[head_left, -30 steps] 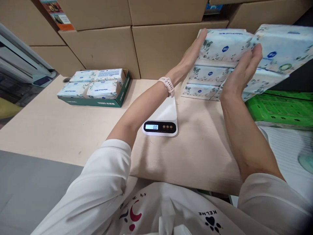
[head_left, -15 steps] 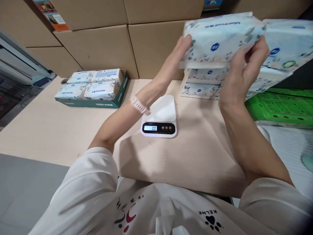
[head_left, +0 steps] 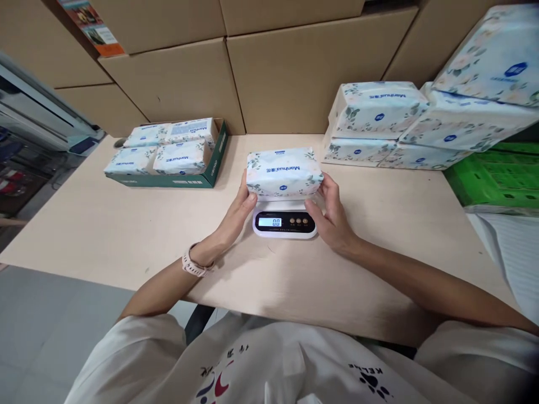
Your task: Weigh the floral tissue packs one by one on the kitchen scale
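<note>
The left grip point(head_left: 236, 216) and the right grip point(head_left: 332, 217) hold one light-blue flowered pack point(head_left: 284, 175) between them, each hand curved around an end and spread only partway, with the pack filling the gap. On the left, the thumb lies at the front lower corner and the fingers run along the end; on the right, the fingers press the far end and the thumb sits by the front lower edge. The pack is level, its Manhua lettering upside down to the wearer. Directly below the grip is a white scale point(head_left: 285, 232), its lit display reading 0.0; whether the pack's underside touches the plate cannot be told. Below the left grip, a pale wristband point(head_left: 194, 264) circles the wrist. Left of the grip and a little beyond it, a green tray point(head_left: 217, 163) holds four similar packs point(head_left: 181, 156). Right of the grip and beyond it stand stacked packs point(head_left: 379, 112), with a green crate point(head_left: 492, 177) farther right. Cardboard boxes point(head_left: 311, 73) rise behind, and bare counter point(head_left: 370, 280) lies nearer the wearer.
</note>
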A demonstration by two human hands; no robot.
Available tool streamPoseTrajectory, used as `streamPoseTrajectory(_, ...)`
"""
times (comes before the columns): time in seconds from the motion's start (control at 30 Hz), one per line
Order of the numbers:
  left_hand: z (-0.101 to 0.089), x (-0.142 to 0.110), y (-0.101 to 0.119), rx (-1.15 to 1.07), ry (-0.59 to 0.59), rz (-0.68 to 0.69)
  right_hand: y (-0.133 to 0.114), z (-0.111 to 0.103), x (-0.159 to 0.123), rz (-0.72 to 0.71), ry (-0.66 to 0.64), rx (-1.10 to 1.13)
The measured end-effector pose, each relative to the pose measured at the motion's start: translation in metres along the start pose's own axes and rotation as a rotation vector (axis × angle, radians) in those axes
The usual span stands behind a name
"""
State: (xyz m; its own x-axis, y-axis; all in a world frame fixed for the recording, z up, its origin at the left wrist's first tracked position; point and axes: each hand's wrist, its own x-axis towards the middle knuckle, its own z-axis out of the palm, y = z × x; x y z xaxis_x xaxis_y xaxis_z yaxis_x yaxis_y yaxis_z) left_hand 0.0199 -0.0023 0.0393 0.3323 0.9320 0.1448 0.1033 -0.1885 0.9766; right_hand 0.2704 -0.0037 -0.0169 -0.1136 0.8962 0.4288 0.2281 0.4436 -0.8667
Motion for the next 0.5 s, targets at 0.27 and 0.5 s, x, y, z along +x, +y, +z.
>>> streamPoseTrajectory(0.27, -0.005, -0.01, -0.017, 0.03, -0.052, -0.022, 0.0, -0.007, -0.01, 0.012, 0.123, -0.016)
streamPoseTrajectory(0.5, -0.009, -0.019, -0.023, -0.11, 0.15, -0.137, 0.015, -0.011, 0.0, 0.207, 0.481, 0.16)
